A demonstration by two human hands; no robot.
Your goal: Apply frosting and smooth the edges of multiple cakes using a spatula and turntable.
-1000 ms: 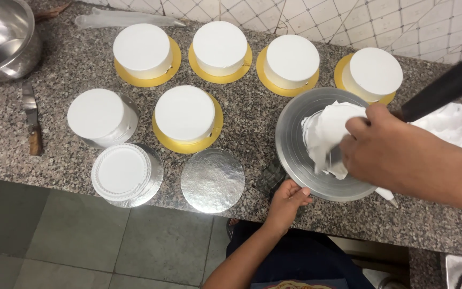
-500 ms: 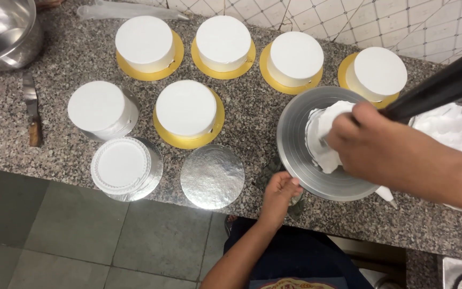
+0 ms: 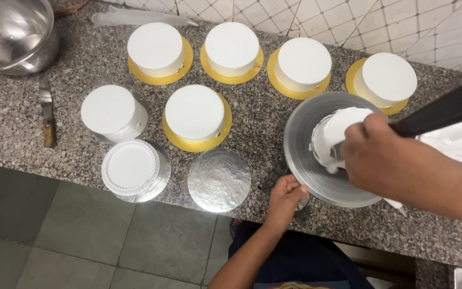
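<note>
My right hand (image 3: 389, 160) is curled tight around the handle of a metal scraper, fingers clamped together on it, its blade pressed against the side of the small round cake coated in soft white cream (image 3: 338, 136), which sits in the middle of the flat, dull-grey metal turntable (image 3: 308, 160) at the front right of the speckled grey granite counter (image 3: 22, 160). My left hand (image 3: 284, 198) rests at the near edge of the turntable, fingers bent and closed on its rim as far as I can tell, though the disc hides the tips. A long black shape (image 3: 445, 109) slants across the upper right; I cannot tell what it is. Beside it lies a rumpled heap of white cream (image 3: 458, 142). Four smooth white cylindrical cakes on round gold boards line the back: one at the left (image 3: 156, 48), the next (image 3: 232, 47), a third (image 3: 301, 63) and the last by the turntable (image 3: 387, 79). A fifth cake on a gold board (image 3: 194, 113) stands nearer me, with a white cake on a silver board (image 3: 110, 111) to its left. In front of those lie a white ridged plastic lid on a silver board (image 3: 132, 167) and a bare, crinkled silver foil board (image 3: 219, 179). A shiny steel mixing bowl (image 3: 12, 35) fills the far left corner, a wooden-handled palette knife (image 3: 47, 115) lies below it, and a clear plastic piping bag (image 3: 140, 18) rests along the tiled wall.
</note>
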